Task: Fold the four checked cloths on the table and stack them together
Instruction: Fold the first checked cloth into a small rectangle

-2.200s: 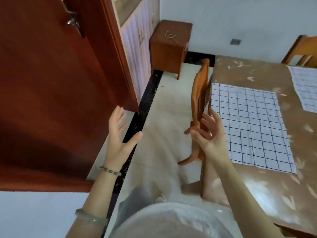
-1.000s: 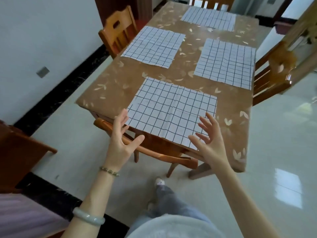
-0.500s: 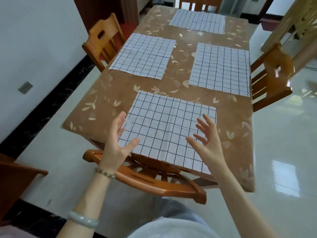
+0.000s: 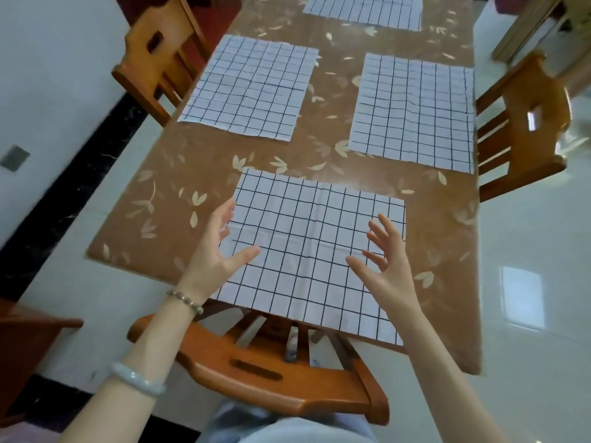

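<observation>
The bench (image 4: 179, 187), a long top under a brown leaf-printed cover, fills the middle of the frame. It carries all four checked cloths, each spread flat and apart from the others, so no folding has begun. The nearest cloth (image 4: 316, 251) lies at centre, its near edge reaching the bench's lip. It is probably the first to fold, since it is within easiest reach. A second cloth (image 4: 249, 87) sits upper left, a third cloth (image 4: 412, 113) upper right, and a fourth cloth (image 4: 364, 8) is cut off by the top edge.

The left hand (image 4: 214, 251) and right hand (image 4: 388, 270) hover over the nearest cloth's two sides, palms turned inward. The fingers (image 4: 383, 225) are spread wide and hold nothing. Whether they touch the fabric cannot be told. The pose suggests both sides will be taken at once.

The bench cover looks glossy. A pale shiny floor (image 4: 527, 251) surrounds it, with a white wall (image 4: 48, 75) at left. One wooden chair (image 4: 256, 372) stands at lower centre, and others stand at upper left and right.
</observation>
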{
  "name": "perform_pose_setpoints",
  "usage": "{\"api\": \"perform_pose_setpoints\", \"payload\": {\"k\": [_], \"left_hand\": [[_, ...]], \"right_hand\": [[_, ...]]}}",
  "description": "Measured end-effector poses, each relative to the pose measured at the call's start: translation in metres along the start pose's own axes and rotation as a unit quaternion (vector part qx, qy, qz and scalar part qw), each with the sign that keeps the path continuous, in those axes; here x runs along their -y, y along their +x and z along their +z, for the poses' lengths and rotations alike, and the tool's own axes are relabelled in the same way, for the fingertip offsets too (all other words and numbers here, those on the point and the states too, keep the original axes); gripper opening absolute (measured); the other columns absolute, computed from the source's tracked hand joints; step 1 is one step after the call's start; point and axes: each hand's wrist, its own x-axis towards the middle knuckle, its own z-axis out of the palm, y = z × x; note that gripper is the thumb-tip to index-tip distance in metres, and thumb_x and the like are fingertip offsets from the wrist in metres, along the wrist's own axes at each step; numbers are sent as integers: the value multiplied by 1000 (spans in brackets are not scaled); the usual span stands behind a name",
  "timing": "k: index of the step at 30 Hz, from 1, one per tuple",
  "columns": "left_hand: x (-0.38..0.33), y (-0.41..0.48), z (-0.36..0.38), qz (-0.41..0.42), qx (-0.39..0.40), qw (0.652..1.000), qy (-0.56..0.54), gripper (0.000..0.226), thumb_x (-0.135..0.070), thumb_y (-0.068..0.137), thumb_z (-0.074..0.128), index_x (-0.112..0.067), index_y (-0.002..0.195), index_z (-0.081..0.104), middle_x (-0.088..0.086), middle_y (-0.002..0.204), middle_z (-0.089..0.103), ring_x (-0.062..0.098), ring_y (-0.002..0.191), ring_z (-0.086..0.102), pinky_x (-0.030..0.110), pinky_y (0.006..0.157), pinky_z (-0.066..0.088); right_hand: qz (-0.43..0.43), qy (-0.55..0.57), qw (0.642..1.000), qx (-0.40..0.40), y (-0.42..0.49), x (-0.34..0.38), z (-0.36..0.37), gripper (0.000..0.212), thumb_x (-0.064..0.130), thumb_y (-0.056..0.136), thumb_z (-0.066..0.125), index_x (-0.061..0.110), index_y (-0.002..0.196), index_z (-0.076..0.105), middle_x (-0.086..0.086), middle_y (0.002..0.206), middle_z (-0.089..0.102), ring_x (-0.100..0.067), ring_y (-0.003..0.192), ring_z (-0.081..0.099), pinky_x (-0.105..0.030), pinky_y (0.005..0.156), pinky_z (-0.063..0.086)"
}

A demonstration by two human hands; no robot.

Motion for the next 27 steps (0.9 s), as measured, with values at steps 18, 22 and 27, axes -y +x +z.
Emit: {"api": "perform_pose_setpoints", "payload": {"k": [18,22,27], "left_hand": [[103,106,-15,-202,16,957,210,63,-33,92,60,-8,143,35,12,148,37,28,135,36,45,110,34],[116,119,-4,-219,-24,941,255,61,-32,89,63,-6,140,40,15,139,47,32,128,43,46,105,39],[121,122,5,-227,-41,929,289,61,-33,88,64,-10,139,39,12,133,52,31,123,46,43,94,45]], "right_hand": [[47,-466,847,250,84,-59,52,102,47,77,72,34,152,5,-3,161,-10,-24,147,-9,-47,118,3],[70,-530,799,274,98,-77,63,110,56,73,72,35,152,-2,-7,159,-17,-27,146,-17,-46,119,-2],[86,-545,783,287,101,-87,67,112,59,72,71,34,152,-3,-10,158,-19,-29,145,-21,-46,118,-5]]}}
